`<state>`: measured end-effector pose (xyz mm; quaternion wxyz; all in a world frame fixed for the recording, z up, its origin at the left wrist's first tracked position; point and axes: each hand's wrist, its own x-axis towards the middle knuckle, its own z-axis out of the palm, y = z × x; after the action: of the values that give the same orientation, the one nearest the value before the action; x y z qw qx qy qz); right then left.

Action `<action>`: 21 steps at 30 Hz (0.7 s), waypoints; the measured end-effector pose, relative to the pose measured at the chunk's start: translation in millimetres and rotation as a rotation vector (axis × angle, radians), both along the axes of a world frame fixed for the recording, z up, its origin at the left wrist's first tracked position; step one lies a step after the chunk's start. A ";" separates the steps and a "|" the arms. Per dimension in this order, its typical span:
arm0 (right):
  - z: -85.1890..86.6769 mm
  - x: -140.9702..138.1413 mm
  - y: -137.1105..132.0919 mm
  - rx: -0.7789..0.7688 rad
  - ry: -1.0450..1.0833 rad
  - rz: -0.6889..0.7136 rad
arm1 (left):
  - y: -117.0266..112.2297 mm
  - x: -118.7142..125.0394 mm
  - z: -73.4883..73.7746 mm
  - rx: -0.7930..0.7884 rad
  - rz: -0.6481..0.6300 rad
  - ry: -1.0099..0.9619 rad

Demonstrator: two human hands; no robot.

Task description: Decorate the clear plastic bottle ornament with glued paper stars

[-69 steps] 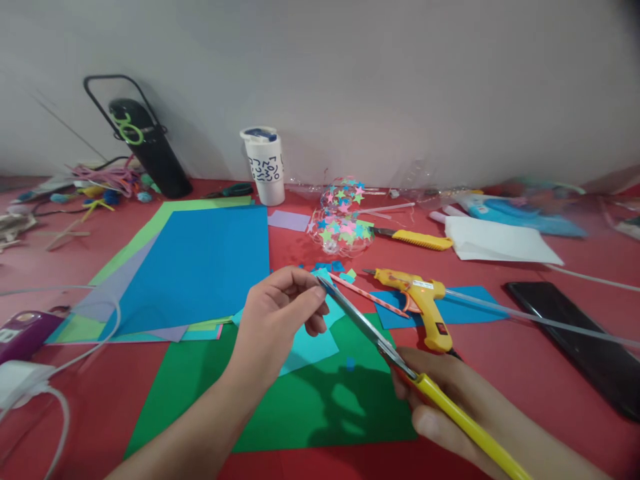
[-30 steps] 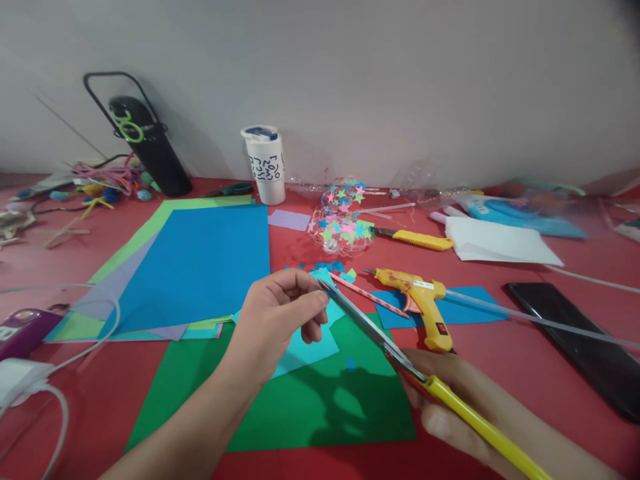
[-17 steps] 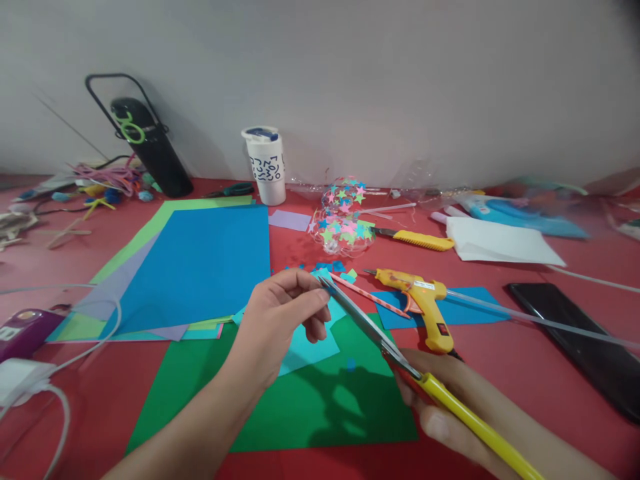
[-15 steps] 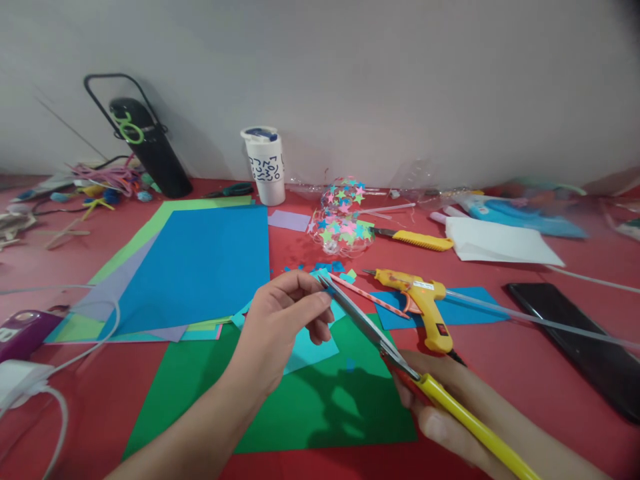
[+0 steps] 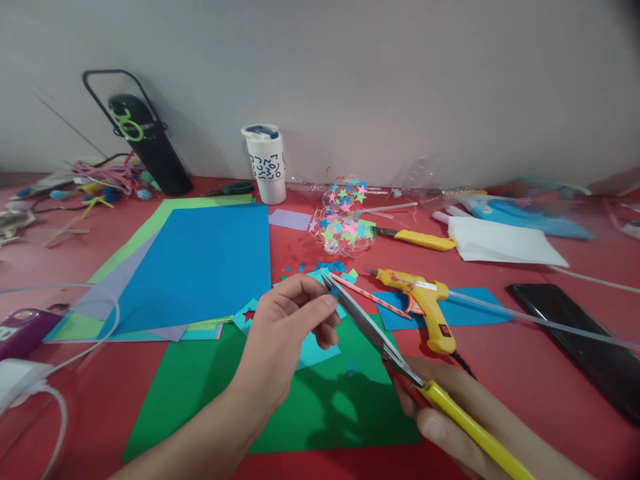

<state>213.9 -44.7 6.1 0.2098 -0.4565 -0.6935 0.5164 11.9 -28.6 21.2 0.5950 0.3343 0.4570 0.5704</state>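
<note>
My left hand (image 5: 300,313) is closed in a pinch over the green sheet (image 5: 280,417), with what looks like a small piece of blue paper (image 5: 334,291) at the thumb tip, mostly hidden by the fingers. My right hand (image 5: 440,400) grips yellow-handled scissors (image 5: 373,330). Their blade tips lie right beside my left fingertips, and the blades look nearly closed. Under and behind my left hand lie light blue paper pieces (image 5: 317,353), one with a star-shaped hole (image 5: 245,315).
A yellow glue gun (image 5: 425,303) and a black phone (image 5: 575,340) lie right. Behind are a yellow cutter (image 5: 425,240), a clear star-covered figure (image 5: 345,223), a white tumbler (image 5: 267,167) and a black bottle (image 5: 155,150). Coloured sheets (image 5: 200,267) are stacked left, near white cables (image 5: 65,400).
My left hand has shifted slightly to the right with the scissor tips still beside its fingers. The holed light blue piece shows more clearly. The rest of the table looks the same.
</note>
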 end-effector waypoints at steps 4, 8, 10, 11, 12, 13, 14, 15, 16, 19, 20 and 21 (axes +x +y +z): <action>0.8 -1.7 -2.2 0.028 0.013 -0.011 | -0.3 0.8 0.0 -0.002 0.001 -0.015; 1.9 -1.6 -1.6 0.058 -0.009 -0.015 | -0.5 0.7 -1.0 0.003 -0.005 -0.028; 1.9 -1.2 -0.9 0.068 -0.019 -0.010 | -0.5 0.5 -1.1 0.001 -0.005 -0.032; 1.7 -1.0 -0.7 0.075 -0.021 -0.011 | -0.6 0.4 -0.9 -0.001 -0.005 -0.035; 1.3 -0.7 -0.7 0.083 -0.023 -0.011 | -0.6 0.3 -0.6 -0.001 -0.005 -0.037; 1.0 -0.3 -0.8 0.092 -0.028 -0.012 | -0.6 0.2 -0.3 -0.002 -0.007 -0.038; 0.7 0.0 -1.0 0.101 -0.034 -0.012 | -0.7 0.1 0.1 -0.002 -0.008 -0.037; 0.6 0.4 -1.2 0.111 -0.041 -0.014 | -0.7 0.0 0.6 -0.001 -0.008 -0.037; 0.6 0.8 -1.5 0.119 -0.047 -0.015 | -0.7 -0.1 1.0 0.000 -0.010 -0.035; 2.1 1.0 -2.2 0.132 -0.050 -0.008 | -0.6 -0.4 1.9 -0.002 -0.011 -0.029; 2.8 0.8 -2.3 0.134 -0.045 -0.004 | -0.5 -0.5 2.0 -0.002 -0.012 -0.028; 3.5 0.3 -2.4 0.134 -0.040 0.000 | -0.5 -0.4 2.1 -0.001 -0.013 -0.027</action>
<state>214.2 -47.1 9.6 0.2262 -0.4517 -0.7305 0.4596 11.5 -29.1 23.3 0.6050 0.3293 0.4471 0.5707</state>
